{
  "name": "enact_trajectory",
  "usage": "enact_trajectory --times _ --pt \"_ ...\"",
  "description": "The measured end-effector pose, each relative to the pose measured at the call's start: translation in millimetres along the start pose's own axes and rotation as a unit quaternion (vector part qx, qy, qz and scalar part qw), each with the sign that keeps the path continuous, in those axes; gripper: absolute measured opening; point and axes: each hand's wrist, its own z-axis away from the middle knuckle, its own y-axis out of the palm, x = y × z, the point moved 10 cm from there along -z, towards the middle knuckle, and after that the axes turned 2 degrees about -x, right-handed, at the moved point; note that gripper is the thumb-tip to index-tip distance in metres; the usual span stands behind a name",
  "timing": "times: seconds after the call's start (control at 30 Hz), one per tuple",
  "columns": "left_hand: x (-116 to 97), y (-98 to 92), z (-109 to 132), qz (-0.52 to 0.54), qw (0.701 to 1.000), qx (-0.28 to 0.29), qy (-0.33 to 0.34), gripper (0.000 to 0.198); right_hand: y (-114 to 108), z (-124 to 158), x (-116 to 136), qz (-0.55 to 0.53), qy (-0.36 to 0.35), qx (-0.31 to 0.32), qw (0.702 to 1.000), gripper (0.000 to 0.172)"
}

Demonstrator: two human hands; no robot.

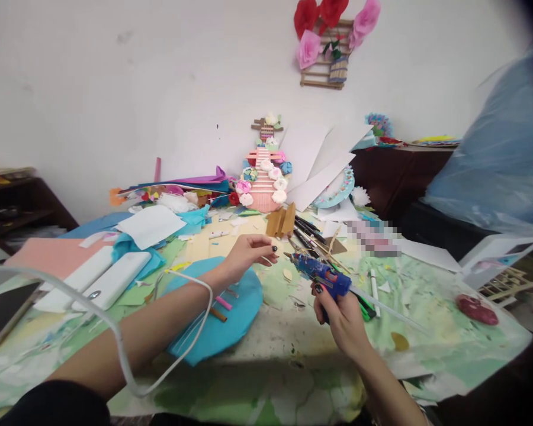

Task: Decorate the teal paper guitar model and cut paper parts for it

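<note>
My right hand (337, 316) is wrapped round the handle of a blue hot glue gun (324, 277), whose nozzle points left. A clear glue stick (393, 310) sticks out of its rear end. Just left of the nozzle, my left hand (249, 255) has its fingers curled together; anything small between them is too hard to make out. Under my left forearm lies a round blue paper disc (244, 322), partly hidden by the arm. On the disc are short rolled paper tubes, a pink one (224, 303) and a brown one (218, 315).
A white cable (115, 331) loops over my left forearm. Pens (308, 228) and folded brown card (281, 222) lie behind the glue gun. A pink stick craft with paper flowers (264, 183) leans on the wall. White power banks or boxes (115, 281) lie left; a red stone-like object (477, 309) lies right.
</note>
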Motion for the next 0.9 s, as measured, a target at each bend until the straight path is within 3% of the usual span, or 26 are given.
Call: enact_trajectory --times 0.5,0.9 --pt "-7.6 0.0 3.7 -0.028 0.999 -0.008 0.017 0.022 -2.6 3.6 -3.0 0.065 0.018 -0.008 0.998 0.037" --pt "-3.4 3.6 1.7 -0.025 0.999 0.017 0.014 0.023 -3.4 4.0 -7.1 0.07 0.017 -0.011 0.997 0.037"
